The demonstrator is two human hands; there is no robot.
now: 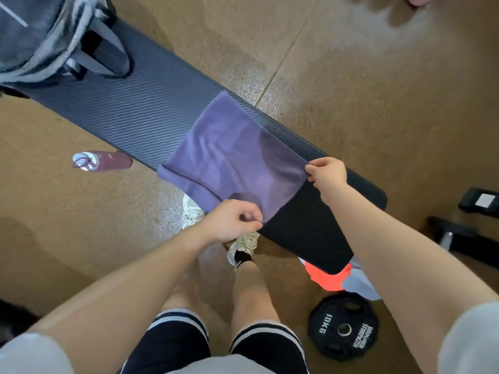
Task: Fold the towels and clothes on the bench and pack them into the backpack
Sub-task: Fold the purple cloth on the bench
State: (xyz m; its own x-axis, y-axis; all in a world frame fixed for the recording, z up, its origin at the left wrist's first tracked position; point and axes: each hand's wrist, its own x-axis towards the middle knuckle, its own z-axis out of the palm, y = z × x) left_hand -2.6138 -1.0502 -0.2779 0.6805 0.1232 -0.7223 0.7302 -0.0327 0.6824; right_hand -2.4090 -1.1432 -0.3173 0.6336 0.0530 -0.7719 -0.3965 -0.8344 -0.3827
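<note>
Purple towel (229,155): soft, light, thin, draping over the table (129,109). Left hand (232,221) and right hand (328,174) are pinching its near corners, likely the best holds.

Was evenly, warmly lit, shadows soft. Motion-smeared at backpack (40,36) far from the pinching hands; sharper near the grip. Bent by wide-angle distortion toward edges.

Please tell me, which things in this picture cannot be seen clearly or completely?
- Grey backpack, head view: cut off by the top-left edge and blurred; whether it is open cannot be told.
- Orange and grey clothes: mostly hidden under the black padded bench.
- Pink object: cut off by the top edge.
- Purple towel: its near corners are covered by the left hand and right hand.
</note>
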